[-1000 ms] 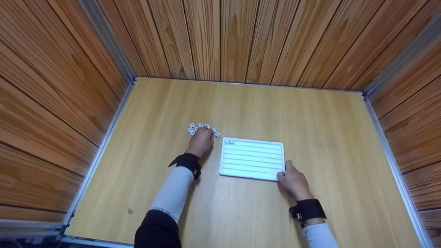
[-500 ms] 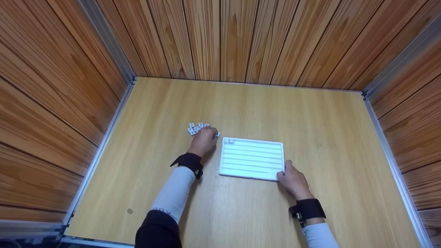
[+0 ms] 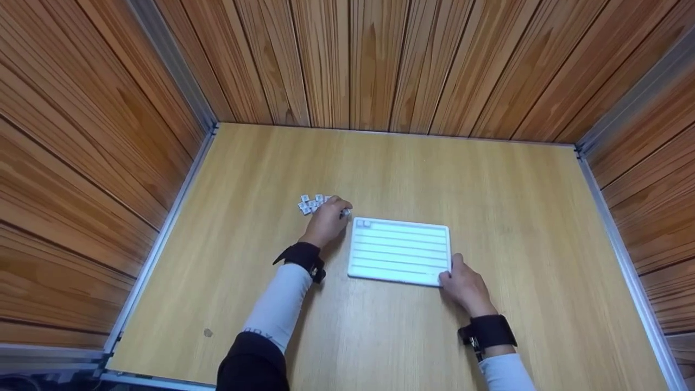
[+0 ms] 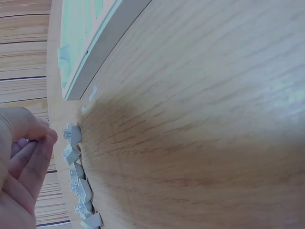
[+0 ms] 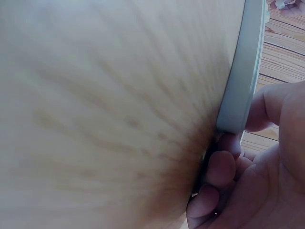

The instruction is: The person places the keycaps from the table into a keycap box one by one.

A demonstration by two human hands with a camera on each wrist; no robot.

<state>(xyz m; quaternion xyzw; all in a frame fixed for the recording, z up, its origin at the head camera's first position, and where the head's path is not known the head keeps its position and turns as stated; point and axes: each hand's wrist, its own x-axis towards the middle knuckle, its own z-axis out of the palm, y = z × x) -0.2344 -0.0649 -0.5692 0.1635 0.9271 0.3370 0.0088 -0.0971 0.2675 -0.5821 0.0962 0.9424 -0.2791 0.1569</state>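
White keycaps (image 3: 312, 203): left hand (image 3: 327, 221) pinching one; right hand (image 3: 466, 286) gripping tray (image 3: 400, 251) corner; next, likely seating it

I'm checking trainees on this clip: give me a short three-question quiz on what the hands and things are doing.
1. True or false: the right hand holds the tray by a corner.
2. The keycaps lie where from the tray? A) left and beyond B) right C) on it
3. Which hand is at the keycaps?

Key: 1 true. 2 A. 3 the left hand, fingers pinched together; whether it holds a cap cannot be told.
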